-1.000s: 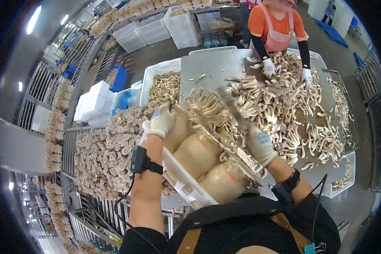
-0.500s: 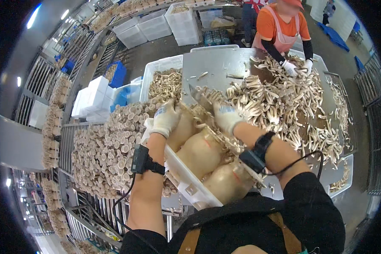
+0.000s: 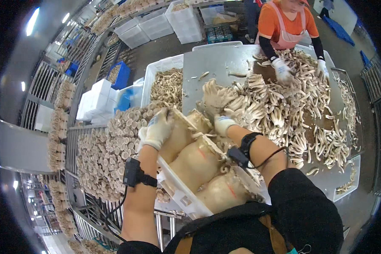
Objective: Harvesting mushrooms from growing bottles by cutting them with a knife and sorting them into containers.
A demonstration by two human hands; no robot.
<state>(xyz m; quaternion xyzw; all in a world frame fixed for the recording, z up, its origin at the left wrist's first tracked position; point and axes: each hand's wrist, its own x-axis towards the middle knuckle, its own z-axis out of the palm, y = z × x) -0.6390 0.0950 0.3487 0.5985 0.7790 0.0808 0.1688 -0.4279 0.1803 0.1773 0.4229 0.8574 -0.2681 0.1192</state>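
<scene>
My left hand, in a white glove, has its fingers closed on the rim of a cream-coloured, rounded mushroom-growing bottle. More such bottles lie beside it in a white crate in front of me. My right hand, gloved too, is closed at the base of a mushroom cluster, over the near edge of the mushroom heap. Its fingertips are partly hidden by the cluster. Cut mushrooms are piled on the metal table to the right.
Uncut brown-capped mushrooms stand densely on the left. Beyond my hands, a white bin holds loose mushrooms. Across the table, a co-worker in orange with white gloves handles the pile. White boxes and a blue crate are farther left.
My right hand has moved the mushroom cluster away from the bottle toward the heap. My left hand has shifted slightly left. The co-worker's hands have spread apart.
</scene>
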